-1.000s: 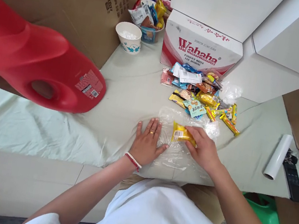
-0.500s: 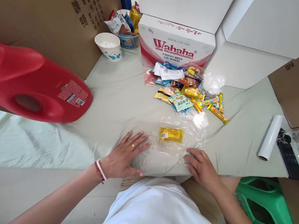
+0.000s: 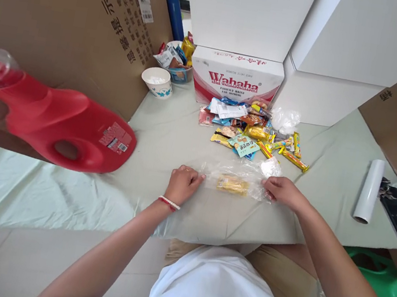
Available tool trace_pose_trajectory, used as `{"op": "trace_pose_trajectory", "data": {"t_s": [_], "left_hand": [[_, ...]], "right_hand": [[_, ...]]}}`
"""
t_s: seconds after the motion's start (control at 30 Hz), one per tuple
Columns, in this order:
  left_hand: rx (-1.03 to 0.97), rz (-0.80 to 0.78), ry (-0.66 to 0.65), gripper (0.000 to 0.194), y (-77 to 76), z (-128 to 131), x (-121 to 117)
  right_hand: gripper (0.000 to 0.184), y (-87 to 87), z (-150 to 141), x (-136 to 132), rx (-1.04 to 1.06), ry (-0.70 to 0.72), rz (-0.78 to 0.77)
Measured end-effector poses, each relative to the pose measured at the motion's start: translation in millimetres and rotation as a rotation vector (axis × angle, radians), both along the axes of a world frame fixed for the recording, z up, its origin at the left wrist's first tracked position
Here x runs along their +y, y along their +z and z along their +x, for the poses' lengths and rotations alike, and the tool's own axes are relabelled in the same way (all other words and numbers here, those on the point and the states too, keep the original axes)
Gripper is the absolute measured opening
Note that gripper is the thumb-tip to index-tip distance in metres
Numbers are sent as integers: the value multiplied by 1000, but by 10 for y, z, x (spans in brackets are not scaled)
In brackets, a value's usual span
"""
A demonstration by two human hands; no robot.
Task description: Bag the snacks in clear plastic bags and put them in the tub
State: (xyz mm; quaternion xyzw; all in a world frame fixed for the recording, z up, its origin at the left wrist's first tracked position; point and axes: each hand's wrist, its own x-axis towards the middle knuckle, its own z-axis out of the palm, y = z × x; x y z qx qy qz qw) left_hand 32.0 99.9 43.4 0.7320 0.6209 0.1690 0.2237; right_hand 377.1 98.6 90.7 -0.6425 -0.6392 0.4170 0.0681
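My left hand has its fingers curled, thumb and forefinger pinching the near-left edge of a clear plastic film. My right hand, well apart from it, pinches the film's right end. Between them, at 12 o'clock, a yellow packet lies on the pale green cloth under the film; its barcode label is visible, any wording too small to read. At 2 o'clock lies a white roll. At 10 o'clock, a red jug bears a barcoded label, text illegible. Further out at 12, snack packets lie heaped against a carton marked "Wahaha®", "PURIFIED WATER FOR DRINKING". At 11, a paper cup with a blue motif stands beside a brown carton headed "温馨提示", its smaller lines unreadable to me.
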Motion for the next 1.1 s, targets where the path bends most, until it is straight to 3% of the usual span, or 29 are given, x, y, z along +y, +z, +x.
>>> {"op": "trace_pose_trajectory", "data": {"t_s": [0.1,0.17,0.23,0.3,0.4,0.47,0.53,0.63,0.7,0.77,0.87,0.97,1.1], "left_hand": [[71,5,96,39,-14,127,84],[100,27,158,26,-16,192,109],[102,55,209,32,-18,244,127],[75,63,226,49,-25,289,150],[15,49,188,72,-51,350,201],[-15,36,165,79,-70,380,242],[-23,11,155,70,-79,398,286],[-5,-56,147,41,-66,399,347],[-11,-104,137,18,-53,385,366],[-65,-110,121,5,-51,359,356],[-204,-1,101,5,-79,294,288],[-261,56,91,8,-116,227,208],[-192,50,107,15,-130,217,162]], "right_hand": [[33,69,-94,145,-474,128,107],[27,180,-223,247,-591,128,218],[25,257,-401,382,-563,131,337],[30,243,-607,540,-492,228,423],[54,80,-890,752,-460,359,441],[60,-34,-1015,854,-491,334,413],[58,-93,-1073,923,-512,284,364],[46,-78,-1070,976,-491,265,319],[36,-53,-1049,983,-453,316,355],[36,-58,-1038,978,-418,387,415],[38,-119,-1036,977,-418,432,427],[19,-136,-1021,972,-421,427,401],[15,60,-991,805,-332,494,498]]}}
